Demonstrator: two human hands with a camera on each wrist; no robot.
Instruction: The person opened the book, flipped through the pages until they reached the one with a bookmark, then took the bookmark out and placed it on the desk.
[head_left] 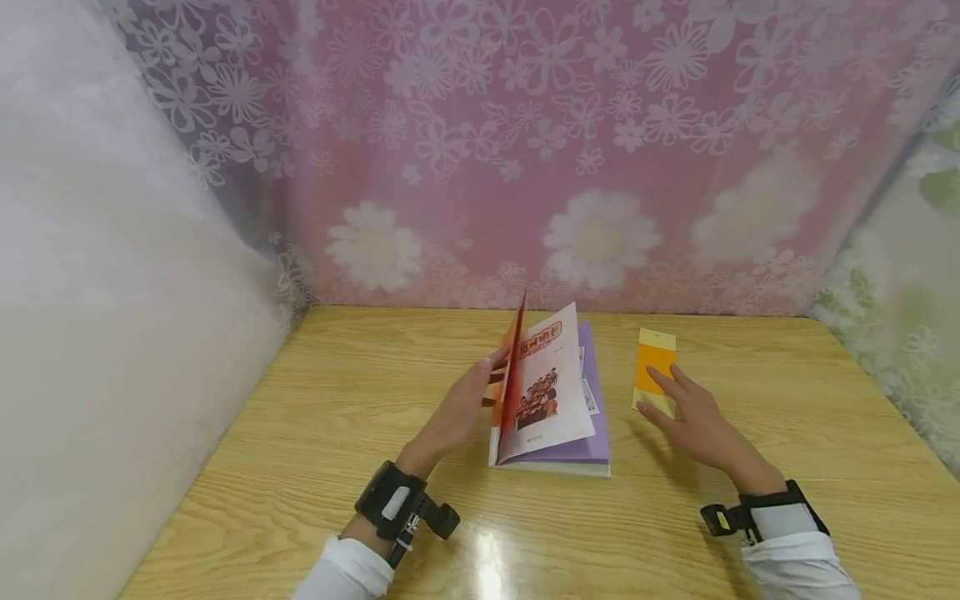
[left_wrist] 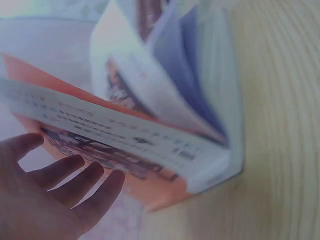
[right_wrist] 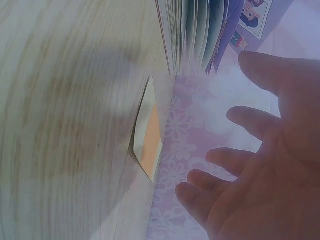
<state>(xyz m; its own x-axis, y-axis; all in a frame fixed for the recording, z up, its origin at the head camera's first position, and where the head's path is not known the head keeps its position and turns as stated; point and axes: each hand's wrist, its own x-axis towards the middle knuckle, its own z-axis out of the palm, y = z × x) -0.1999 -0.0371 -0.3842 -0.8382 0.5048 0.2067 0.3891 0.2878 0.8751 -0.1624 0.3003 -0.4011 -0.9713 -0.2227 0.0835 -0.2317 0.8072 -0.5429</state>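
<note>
A book [head_left: 546,387] with an orange cover lies partly open on the table. Its front cover [left_wrist: 100,130] stands raised on the left, and a white title page [head_left: 551,392] leans up over a purple page. My left hand [head_left: 463,404] is at the outer face of that cover, fingers extended behind it; the left wrist view shows them loosely spread. To the book's right lies a flat orange and cream bookmark [head_left: 655,358]. Over its lower right part hovers my right hand [head_left: 701,425], fingers spread and nothing held; the right wrist view shows them apart from the bookmark [right_wrist: 150,135].
The wooden table [head_left: 337,400] carries the book and the bookmark. A pink floral curtain [head_left: 480,167] hangs along its back edge, with pale cloth [head_left: 112,292] at the left. Each wrist wears a black strap with a small camera [head_left: 442,521].
</note>
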